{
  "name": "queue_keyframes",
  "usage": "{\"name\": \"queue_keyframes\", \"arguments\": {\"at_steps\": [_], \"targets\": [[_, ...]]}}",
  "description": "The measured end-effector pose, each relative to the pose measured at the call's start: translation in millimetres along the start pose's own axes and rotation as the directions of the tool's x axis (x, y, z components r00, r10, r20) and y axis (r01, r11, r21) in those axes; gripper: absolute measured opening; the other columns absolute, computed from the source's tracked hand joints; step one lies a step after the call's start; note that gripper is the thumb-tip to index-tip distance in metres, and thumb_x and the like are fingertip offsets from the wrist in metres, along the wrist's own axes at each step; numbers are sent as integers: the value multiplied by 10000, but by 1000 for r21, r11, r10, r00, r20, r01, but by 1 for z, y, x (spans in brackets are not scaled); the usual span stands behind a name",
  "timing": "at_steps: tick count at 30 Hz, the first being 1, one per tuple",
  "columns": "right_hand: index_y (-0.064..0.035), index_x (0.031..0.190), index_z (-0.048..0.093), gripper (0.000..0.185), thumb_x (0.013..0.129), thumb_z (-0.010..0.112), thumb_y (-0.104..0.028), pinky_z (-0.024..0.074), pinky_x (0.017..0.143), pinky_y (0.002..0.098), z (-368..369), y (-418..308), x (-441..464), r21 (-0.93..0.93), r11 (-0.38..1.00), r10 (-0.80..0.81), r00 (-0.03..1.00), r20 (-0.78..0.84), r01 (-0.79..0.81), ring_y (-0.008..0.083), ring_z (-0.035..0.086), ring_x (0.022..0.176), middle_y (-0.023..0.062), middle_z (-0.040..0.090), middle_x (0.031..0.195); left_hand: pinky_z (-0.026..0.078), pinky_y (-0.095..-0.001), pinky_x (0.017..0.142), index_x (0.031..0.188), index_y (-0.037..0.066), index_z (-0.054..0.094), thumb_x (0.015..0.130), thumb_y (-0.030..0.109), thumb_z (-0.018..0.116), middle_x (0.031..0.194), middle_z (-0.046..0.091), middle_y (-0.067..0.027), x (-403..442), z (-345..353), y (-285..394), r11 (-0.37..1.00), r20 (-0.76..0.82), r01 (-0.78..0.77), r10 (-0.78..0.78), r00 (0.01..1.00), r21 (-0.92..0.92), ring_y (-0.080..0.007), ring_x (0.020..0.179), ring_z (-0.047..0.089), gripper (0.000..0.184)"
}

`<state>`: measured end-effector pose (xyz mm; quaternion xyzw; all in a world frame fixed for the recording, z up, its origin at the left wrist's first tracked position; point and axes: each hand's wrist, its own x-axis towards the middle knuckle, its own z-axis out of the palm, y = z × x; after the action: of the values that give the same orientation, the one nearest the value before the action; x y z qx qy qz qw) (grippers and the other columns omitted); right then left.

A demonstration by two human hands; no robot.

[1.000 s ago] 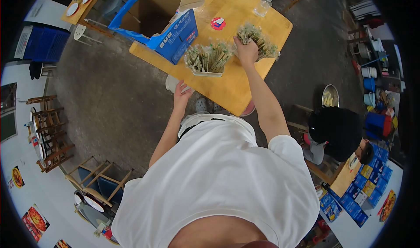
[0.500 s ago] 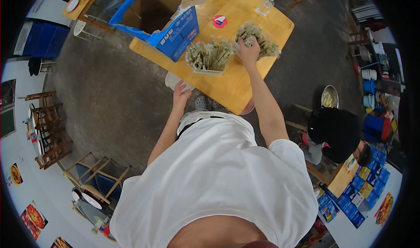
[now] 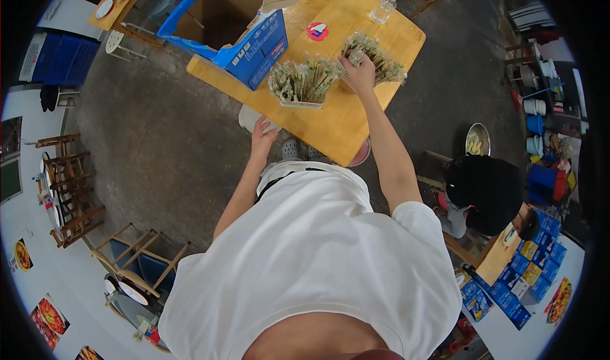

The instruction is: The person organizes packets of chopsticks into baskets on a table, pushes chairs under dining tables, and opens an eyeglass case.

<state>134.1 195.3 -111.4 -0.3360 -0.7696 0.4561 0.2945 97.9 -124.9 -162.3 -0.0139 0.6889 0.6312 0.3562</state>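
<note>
On the yellow wooden table (image 3: 337,131), my right hand (image 3: 361,75) is closed at the near-left end of a bundle of thin, clear-wrapped sticks (image 3: 384,66) that look like packaged chopsticks. Its fingertips are partly hidden among the wrappers. To the left stands a second batch of wrapped chopsticks (image 3: 305,80), upright in a low white basket (image 3: 301,105). My left hand (image 3: 262,139) hangs off the table's near-left edge with its fingers apart, holding nothing. Below and behind it is a white stool (image 3: 249,120).
A blue cardboard box (image 3: 257,52) with its top open stands at the table's left. Beyond the sticks are a round red sticker (image 3: 318,32) and a clear bottle (image 3: 383,9). To the right sits a person in black (image 3: 486,192) near a metal bowl (image 3: 478,140) of pale pieces.
My right hand has shifted slightly toward the near-left end of the bundle, its fingers more curled. My left hand has hardly moved.
</note>
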Motion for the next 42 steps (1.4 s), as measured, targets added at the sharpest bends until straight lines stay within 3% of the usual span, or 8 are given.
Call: {"name": "queue_keyframes", "arguments": {"at_steps": [9,14,20,22,25,29,32,42], "targets": [[-20,909,656,353,763,691,-339,469,698,344,18,2,13,-305,942,118,988,-95,-142,259,629,771,122,668,819,422,-316,840,1364,129,330,790,104,612,1314,412,-142,-2,-5,1,999,2,40,-40,999,0,-196,1069,500,640],[-67,915,659,244,784,644,-273,468,702,373,20,8,4,-76,996,19,944,-329,-46,303,616,792,130,649,837,421,-319,842,1362,131,329,787,108,620,1316,411,-139,-3,-10,-6,998,-17,56,-56,998,-16,-196,1069,500,645],[-51,914,653,220,793,622,-232,473,659,337,-6,-12,4,26,994,-98,983,-156,103,263,632,738,122,654,773,418,-323,845,1351,130,340,784,110,624,1324,407,-139,-6,-11,-11,998,6,62,-62,998,-17,-191,1073,492,634],[-53,909,655,213,793,628,-230,475,649,337,-8,-7,5,-4,990,-140,984,-114,140,263,631,718,124,654,769,435,-264,726,1358,114,333,785,51,572,1286,433,-136,-5,-9,-13,999,-10,40,-41,999,-26,-111,816,538,625],[-39,901,654,212,797,644,-225,476,637,328,-16,-8,4,-95,976,-206,970,-131,195,245,631,689,122,656,767,417,-310,838,1350,125,342,786,125,627,1318,412,-136,-4,-9,-11,998,26,58,-58,998,-12,-180,1047,501,632],[7,869,649,219,823,652,-207,478,651,295,-48,-48,-7,-140,954,-291,929,-227,265,171,628,700,98,669,803,417,-315,844,1351,122,340,788,125,618,1317,414,-141,-4,-13,-9,1000,21,22,-22,1000,-21,-184,1046,508,627],[27,842,641,154,843,629,-126,478,654,273,-71,-72,-27,203,929,-230,913,-338,309,131,616,716,78,671,820,420,-314,842,1347,118,345,785,124,616,1307,419,-143,-5,-15,-7,1000,2,24,-24,1000,8,-185,1046,512,623],[22,891,621,135,833,625,-101,478,655,278,-40,41,-141,86,993,-73,986,-152,87,140,622,719,82,657,804,434,-322,835,1337,109,362,779,110,614,1287,441,-134,-13,-20,-10,998,-22,43,-42,999,42,-184,1043,524,612]]}}
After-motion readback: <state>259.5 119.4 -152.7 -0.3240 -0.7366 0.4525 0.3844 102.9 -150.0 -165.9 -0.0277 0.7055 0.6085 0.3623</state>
